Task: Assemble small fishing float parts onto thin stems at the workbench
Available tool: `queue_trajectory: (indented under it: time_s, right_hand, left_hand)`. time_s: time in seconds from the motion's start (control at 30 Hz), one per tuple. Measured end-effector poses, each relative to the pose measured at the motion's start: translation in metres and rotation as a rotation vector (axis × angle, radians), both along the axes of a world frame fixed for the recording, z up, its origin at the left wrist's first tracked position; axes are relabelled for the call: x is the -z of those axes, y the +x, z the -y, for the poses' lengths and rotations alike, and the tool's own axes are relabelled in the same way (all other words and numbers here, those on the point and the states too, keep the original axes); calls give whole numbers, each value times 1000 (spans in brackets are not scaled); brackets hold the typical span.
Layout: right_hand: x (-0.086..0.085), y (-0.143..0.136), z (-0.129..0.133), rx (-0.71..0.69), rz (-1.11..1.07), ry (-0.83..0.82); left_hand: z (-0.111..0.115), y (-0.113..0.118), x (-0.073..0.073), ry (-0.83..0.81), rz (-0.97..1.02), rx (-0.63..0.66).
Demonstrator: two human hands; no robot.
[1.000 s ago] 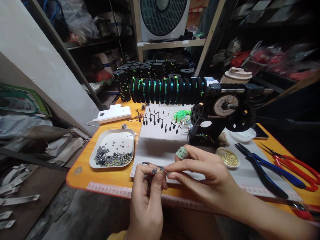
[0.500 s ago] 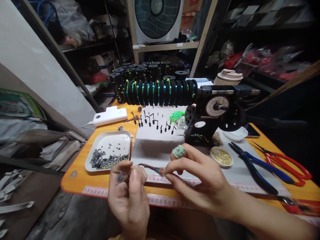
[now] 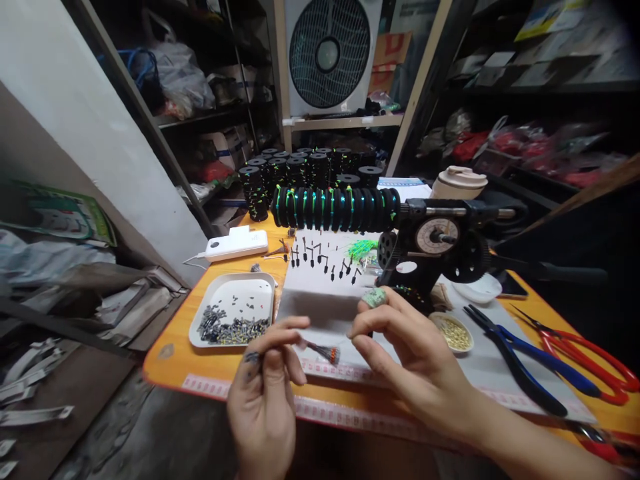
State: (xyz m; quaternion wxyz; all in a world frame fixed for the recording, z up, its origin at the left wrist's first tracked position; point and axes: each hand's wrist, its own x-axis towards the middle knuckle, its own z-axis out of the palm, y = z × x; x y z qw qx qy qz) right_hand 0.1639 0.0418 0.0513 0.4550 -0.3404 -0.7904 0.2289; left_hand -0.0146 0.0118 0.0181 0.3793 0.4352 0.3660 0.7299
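Observation:
My left hand (image 3: 265, 393) is closed at the front edge of the table, holding one end of a thin dark bundle (image 3: 325, 351) with orange marks at its right tip. Just right of that tip, my right hand (image 3: 413, 353) has thumb and forefinger nearly together; whatever they may hold is too small to make out. A green wrap (image 3: 374, 297) covers one of its fingertips. Behind the hands, small black pieces (image 3: 313, 257) stand on a white sheet (image 3: 310, 303).
A white tray (image 3: 200, 337) of small dark parts lies left. A black machine (image 3: 435, 237) carries a roller (image 3: 335, 209) wound with green strands. On the right are a dish of gold bits (image 3: 454, 333), blue-handled pliers (image 3: 525, 360) and a red-handled tool (image 3: 585, 357).
The view has shifted, so the scene sits lower and further right. My right hand has moved off the bundle's orange-marked tip, which now shows free between the hands.

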Motion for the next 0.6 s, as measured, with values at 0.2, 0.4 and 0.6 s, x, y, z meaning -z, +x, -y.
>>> queue_trajectory:
  time_s: [0.2,0.4,0.6]
  right_hand:
    - [-4,-1,6,-19,8,-52]
    - [-20,-6,7,-68,160,198]
    - [-25,13,-24,108,376,752]
  left_hand:
    - [-10,14,-1,59,-136,207]
    - [-10,20,-1,149,185,394]
    - [11,14,7,49,300,415]
